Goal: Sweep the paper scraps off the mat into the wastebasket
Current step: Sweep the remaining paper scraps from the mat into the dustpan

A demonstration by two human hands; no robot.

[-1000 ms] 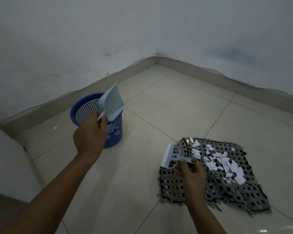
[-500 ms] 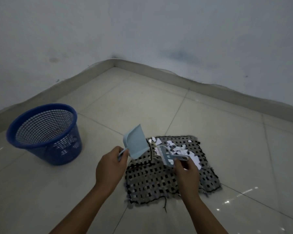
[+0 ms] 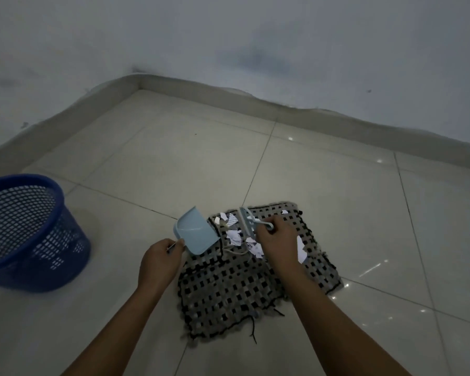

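At the far left the blue wastebasket [image 3: 25, 232] stands on the tiled floor [image 3: 337, 213], well apart from the mat; a second ago the dustpan hung tipped over its rim, so one load looks to have gone in already. Next comes the left hand [image 3: 160, 263], its grip closed around the handle of the pale blue dustpan [image 3: 197, 232], which has travelled back across and now sits with its open lip at the mat's left edge, facing the scraps. The checkered woven mat [image 3: 242, 289] lies flat on the floor, loose threads trailing from its near edge. The remaining paper scraps [image 3: 235, 237] are bunched on its far left part, between pan and brush, with a few strays beyond: one by the far edge and some just right of the right hand. That right hand [image 3: 278, 237] has its grip closed on the small brush [image 3: 248, 223], bristles down on the mat just beside the pile. Judging by this, a second sweep into the pan is under way, with the strays to gather afterwards.
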